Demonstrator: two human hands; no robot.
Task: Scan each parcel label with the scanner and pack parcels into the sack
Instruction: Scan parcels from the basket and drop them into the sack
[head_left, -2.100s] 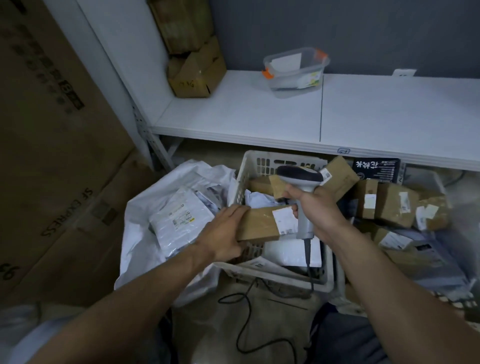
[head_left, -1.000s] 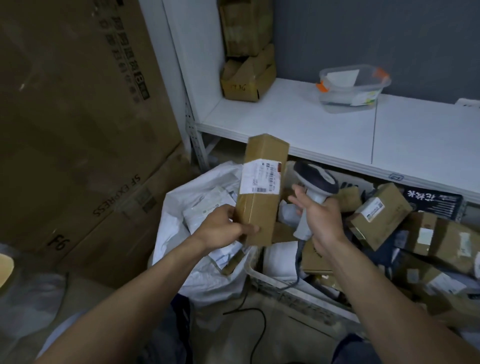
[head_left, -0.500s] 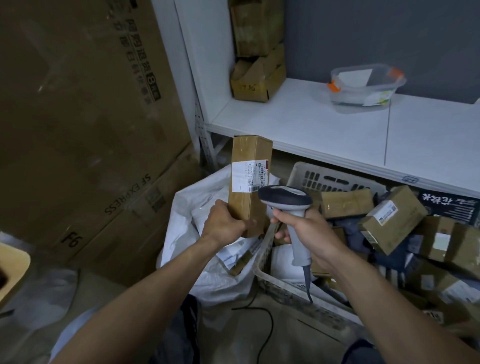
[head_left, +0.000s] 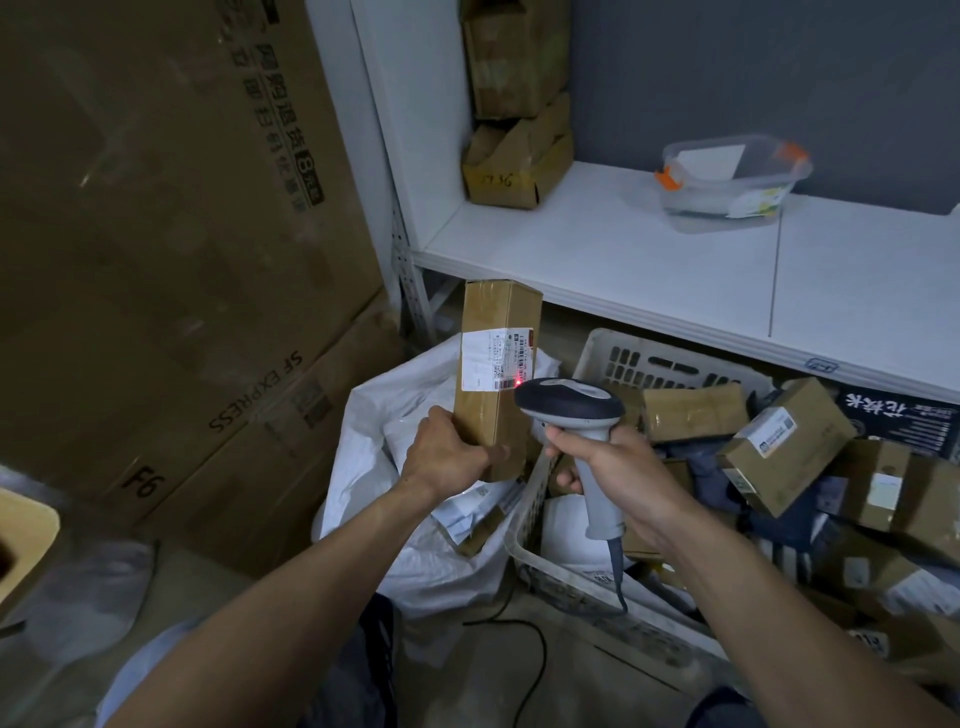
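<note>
My left hand (head_left: 447, 453) grips the lower end of a long brown cardboard parcel (head_left: 493, 415) and holds it upright over the white sack (head_left: 363, 457). Its white label (head_left: 496, 359) faces me, with a red light spot at the label's lower right corner. My right hand (head_left: 618, 478) grips the handle of the grey scanner (head_left: 569, 402), whose dark head points at that label from just right of the parcel. Several parcels lie inside the open sack.
A white plastic basket (head_left: 660, 358) with several boxed and bagged parcels stands right of the sack. Above is a white shelf (head_left: 623, 260) with a clear tub (head_left: 732, 182) and stacked brown boxes (head_left: 514, 156). Large cartons (head_left: 156, 260) wall the left. The scanner's cable (head_left: 530, 649) trails on the floor.
The parcel was lifted from the basket and turned upright over the sack. The scanner swung from right of the parcel to aim at the label, where a red spot now shows.
</note>
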